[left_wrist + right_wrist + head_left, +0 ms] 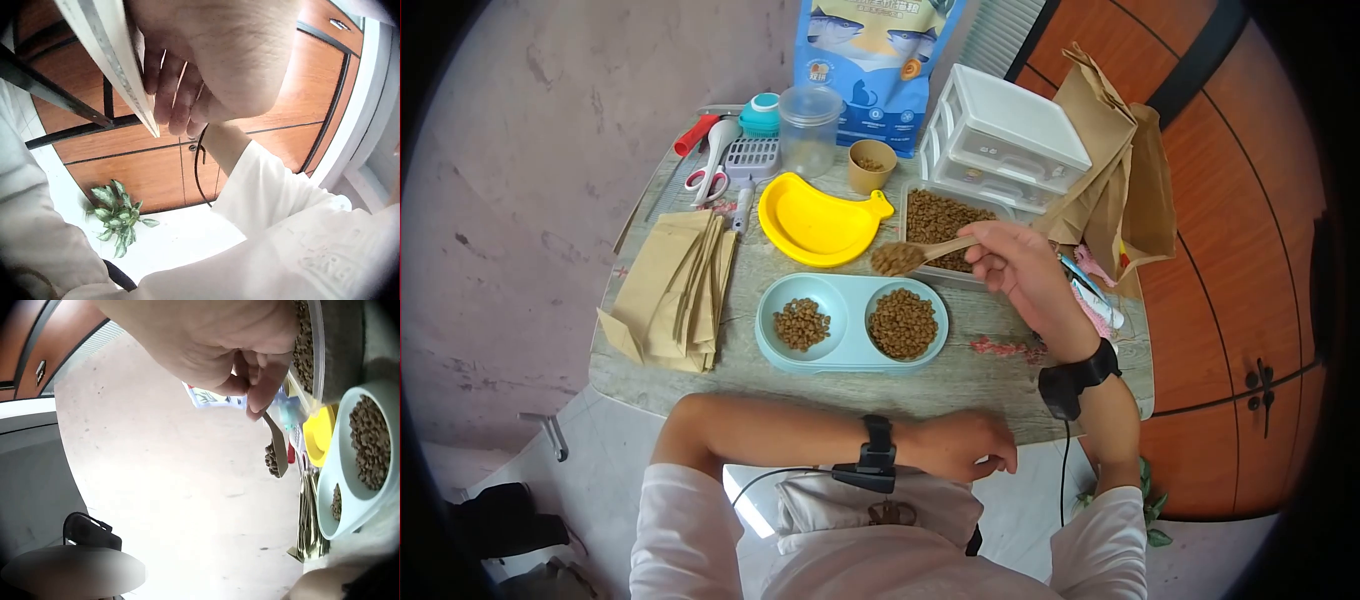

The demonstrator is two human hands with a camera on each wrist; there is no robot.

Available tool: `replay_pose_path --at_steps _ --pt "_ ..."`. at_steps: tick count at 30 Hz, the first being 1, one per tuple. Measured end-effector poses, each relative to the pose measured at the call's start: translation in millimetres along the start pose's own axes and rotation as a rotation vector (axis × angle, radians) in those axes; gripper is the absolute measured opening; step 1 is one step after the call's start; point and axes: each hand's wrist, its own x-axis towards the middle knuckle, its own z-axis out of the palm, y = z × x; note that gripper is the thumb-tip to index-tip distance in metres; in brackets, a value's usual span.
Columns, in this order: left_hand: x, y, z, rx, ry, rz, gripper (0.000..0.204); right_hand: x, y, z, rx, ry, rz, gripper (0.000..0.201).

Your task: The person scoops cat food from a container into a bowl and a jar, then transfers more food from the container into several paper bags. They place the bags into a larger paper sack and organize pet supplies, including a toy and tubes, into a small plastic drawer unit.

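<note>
My right hand (1022, 268) pinches the handle of a wooden spoon (897, 259) heaped with brown kibble. The spoon hangs over the table between the clear bin of kibble (940, 215) and the light blue double bowl (853, 360). Kibble lies in both bowl hollows, more in the right one. In the right wrist view the spoon (279, 445) sticks out from the thumb and fingers of the hand (219, 344). My left hand (960, 446) rests at the table's front edge with loosely bent fingers, holding nothing; the left wrist view shows it (206, 62) beside the edge.
Behind the bowl lie a yellow dish (820, 250) and a paper cup of kibble (870, 178). Paper bags (675, 290) lie at the left. A clear jar (810, 130), a blue food bag (870, 60) and white drawers (1010, 130) stand at the back.
</note>
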Motion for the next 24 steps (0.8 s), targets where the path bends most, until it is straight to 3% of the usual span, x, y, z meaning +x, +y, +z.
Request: replay_pose_path --at_steps 9,14,24 --pt "-1.8 0.7 -1.0 0.005 -0.050 0.035 0.012 -2.3 4.4 51.4 -0.165 -0.223 0.072 0.031" --pt "-2.4 4.5 -4.0 0.019 -0.073 0.023 0.012 -2.3 12.2 63.7 -0.246 -0.330 0.013 0.032" --pt "-3.0 9.6 -6.5 0.059 -0.091 -0.025 0.014 -7.9 16.2 64.9 -0.293 -0.311 -0.073 0.031"
